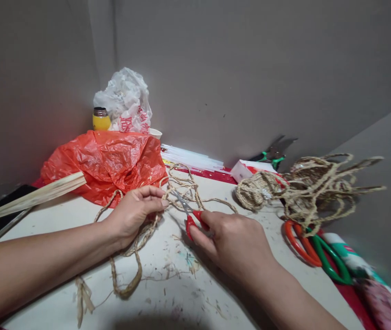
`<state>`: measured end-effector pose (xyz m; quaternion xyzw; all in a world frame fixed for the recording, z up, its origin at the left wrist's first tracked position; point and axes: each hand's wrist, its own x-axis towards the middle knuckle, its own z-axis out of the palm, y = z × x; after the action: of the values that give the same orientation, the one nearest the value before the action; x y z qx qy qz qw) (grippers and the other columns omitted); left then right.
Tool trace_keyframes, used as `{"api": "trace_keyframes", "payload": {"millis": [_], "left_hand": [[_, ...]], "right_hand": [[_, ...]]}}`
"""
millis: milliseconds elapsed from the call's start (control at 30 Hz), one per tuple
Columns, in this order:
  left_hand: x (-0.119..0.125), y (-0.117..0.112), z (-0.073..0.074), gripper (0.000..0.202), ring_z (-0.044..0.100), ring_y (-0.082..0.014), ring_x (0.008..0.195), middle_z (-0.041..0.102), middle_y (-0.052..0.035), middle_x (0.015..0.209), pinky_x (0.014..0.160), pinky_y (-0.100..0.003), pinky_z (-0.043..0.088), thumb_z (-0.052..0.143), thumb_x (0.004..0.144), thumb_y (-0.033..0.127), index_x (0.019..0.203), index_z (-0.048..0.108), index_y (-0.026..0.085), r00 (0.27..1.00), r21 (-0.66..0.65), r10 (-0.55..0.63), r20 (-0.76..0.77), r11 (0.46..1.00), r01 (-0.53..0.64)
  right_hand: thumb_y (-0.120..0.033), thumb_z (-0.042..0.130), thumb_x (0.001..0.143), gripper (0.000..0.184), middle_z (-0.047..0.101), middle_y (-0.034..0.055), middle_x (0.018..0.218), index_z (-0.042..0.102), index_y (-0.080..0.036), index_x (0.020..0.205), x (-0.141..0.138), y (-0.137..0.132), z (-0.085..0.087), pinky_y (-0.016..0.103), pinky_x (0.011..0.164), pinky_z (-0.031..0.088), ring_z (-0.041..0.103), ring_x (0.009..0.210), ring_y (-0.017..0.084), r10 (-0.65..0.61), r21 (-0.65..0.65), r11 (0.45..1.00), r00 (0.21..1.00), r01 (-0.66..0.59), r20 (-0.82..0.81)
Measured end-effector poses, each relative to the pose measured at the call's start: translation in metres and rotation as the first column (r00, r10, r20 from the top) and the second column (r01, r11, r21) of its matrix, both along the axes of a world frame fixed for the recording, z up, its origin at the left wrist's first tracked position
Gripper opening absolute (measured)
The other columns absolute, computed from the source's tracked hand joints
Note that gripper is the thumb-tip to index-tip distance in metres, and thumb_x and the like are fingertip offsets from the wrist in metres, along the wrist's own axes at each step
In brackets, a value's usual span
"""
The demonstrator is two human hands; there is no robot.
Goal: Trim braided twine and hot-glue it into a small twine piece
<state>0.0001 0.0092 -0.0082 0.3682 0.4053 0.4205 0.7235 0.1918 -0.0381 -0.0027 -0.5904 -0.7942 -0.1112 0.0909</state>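
My left hand pinches a length of twisted straw rope, whose loops hang down over the white board toward me. In my right hand is a pair of small scissors with red handles, thumb and fingers in the loops. The blades point up and left, close to the left fingertips and the rope there. More of the rope lies tangled on the board just behind both hands. A frayed end rests near the front left.
A red plastic bag and pale flat straw strips lie left. Behind are a white bag, a yellow jar and white sticks. At right sit bundled rope and orange and green handles.
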Motion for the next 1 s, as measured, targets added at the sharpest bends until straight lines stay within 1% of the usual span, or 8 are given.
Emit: {"api": "trace_keyframes", "payload": {"millis": [100, 300, 467, 567, 667, 767, 900, 1000], "left_hand": [[-0.0001, 0.0002, 0.0004, 0.022, 0.050, -0.0058, 0.050, 0.059, 0.0029, 0.063, 0.048, -0.016, 0.039, 0.074, 0.065, 0.012, 0.081, 0.059, 0.014, 1.000, -0.031, -0.012, 0.020, 0.999, 0.013], [0.0001, -0.0006, 0.0020, 0.017, 0.052, -0.0066, 0.052, 0.059, 0.0013, 0.066, 0.049, -0.017, 0.043, 0.070, 0.070, 0.009, 0.084, 0.061, 0.013, 0.995, -0.063, -0.080, 0.056, 0.994, 0.084], [-0.0003, -0.0005, 0.0026, 0.011, 0.054, -0.0071, 0.054, 0.059, -0.0004, 0.067, 0.049, -0.016, 0.044, 0.066, 0.073, 0.005, 0.080, 0.061, 0.012, 0.989, -0.082, -0.125, 0.080, 0.988, 0.131], [-0.0016, 0.0005, 0.0024, 0.011, 0.056, -0.0075, 0.056, 0.062, -0.0034, 0.074, 0.050, -0.016, 0.045, 0.062, 0.076, 0.003, 0.083, 0.062, 0.011, 0.984, -0.098, -0.139, 0.108, 0.984, 0.150], [-0.0021, 0.0009, 0.0025, 0.009, 0.056, -0.0076, 0.056, 0.063, -0.0053, 0.077, 0.050, -0.016, 0.046, 0.059, 0.079, 0.004, 0.084, 0.062, 0.010, 0.984, -0.117, -0.128, 0.121, 0.983, 0.142], [-0.0013, 0.0007, 0.0033, 0.011, 0.055, -0.0074, 0.055, 0.063, -0.0050, 0.075, 0.049, -0.017, 0.046, 0.059, 0.080, 0.004, 0.088, 0.063, 0.010, 0.985, -0.124, -0.114, 0.129, 0.984, 0.131], [-0.0006, -0.0003, 0.0040, 0.019, 0.057, -0.0083, 0.055, 0.064, -0.0045, 0.074, 0.049, -0.017, 0.047, 0.059, 0.080, 0.004, 0.096, 0.064, 0.012, 0.982, -0.122, -0.115, 0.152, 0.983, 0.134], [-0.0009, -0.0010, 0.0036, 0.021, 0.057, -0.0090, 0.056, 0.065, -0.0048, 0.073, 0.049, -0.018, 0.047, 0.059, 0.080, 0.003, 0.098, 0.064, 0.013, 0.980, -0.131, -0.120, 0.159, 0.981, 0.141]], "right_hand": [[-0.044, 0.056, 0.079, 0.027, 0.067, 0.0011, 0.057, 0.065, -0.021, 0.070, 0.0004, 0.0002, -0.0005, 0.027, 0.050, 0.021, 0.057, 0.048, 0.018, -0.015, 0.009, 1.000, 1.000, 0.015, -0.005], [-0.046, 0.055, 0.081, 0.029, 0.069, 0.0037, 0.064, 0.068, -0.020, 0.079, -0.0027, -0.0022, -0.0019, 0.028, 0.052, 0.023, 0.059, 0.051, 0.019, -0.007, 0.032, 0.999, 0.999, 0.006, 0.039], [-0.037, 0.057, 0.083, 0.024, 0.069, 0.0030, 0.060, 0.064, -0.020, 0.067, -0.0023, -0.0006, -0.0009, 0.029, 0.051, 0.020, 0.058, 0.050, 0.018, -0.014, 0.004, 1.000, 0.997, 0.014, 0.071], [-0.033, 0.053, 0.086, 0.026, 0.068, 0.0014, 0.059, 0.063, -0.021, 0.066, 0.0009, 0.0022, -0.0021, 0.028, 0.050, 0.020, 0.057, 0.049, 0.017, -0.023, -0.005, 1.000, 0.999, 0.023, 0.029], [-0.036, 0.051, 0.086, 0.028, 0.067, 0.0004, 0.057, 0.062, -0.021, 0.065, 0.0040, 0.0046, -0.0032, 0.027, 0.050, 0.020, 0.055, 0.048, 0.015, -0.039, -0.016, 0.999, 0.999, 0.038, -0.033], [-0.040, 0.055, 0.080, 0.027, 0.065, -0.0001, 0.055, 0.061, -0.020, 0.063, 0.0039, 0.0045, -0.0027, 0.026, 0.050, 0.020, 0.053, 0.047, 0.015, -0.046, -0.022, 0.999, 0.997, 0.045, -0.062], [-0.044, 0.056, 0.078, 0.029, 0.065, 0.0015, 0.058, 0.063, -0.019, 0.068, 0.0013, 0.0019, -0.0020, 0.027, 0.050, 0.020, 0.054, 0.048, 0.015, -0.026, 0.019, 0.999, 0.999, 0.027, -0.027], [-0.043, 0.056, 0.080, 0.029, 0.066, 0.0028, 0.059, 0.065, -0.018, 0.070, 0.0019, 0.0017, -0.0034, 0.027, 0.050, 0.020, 0.053, 0.047, 0.015, -0.030, 0.042, 0.999, 0.999, 0.029, 0.026]]}}
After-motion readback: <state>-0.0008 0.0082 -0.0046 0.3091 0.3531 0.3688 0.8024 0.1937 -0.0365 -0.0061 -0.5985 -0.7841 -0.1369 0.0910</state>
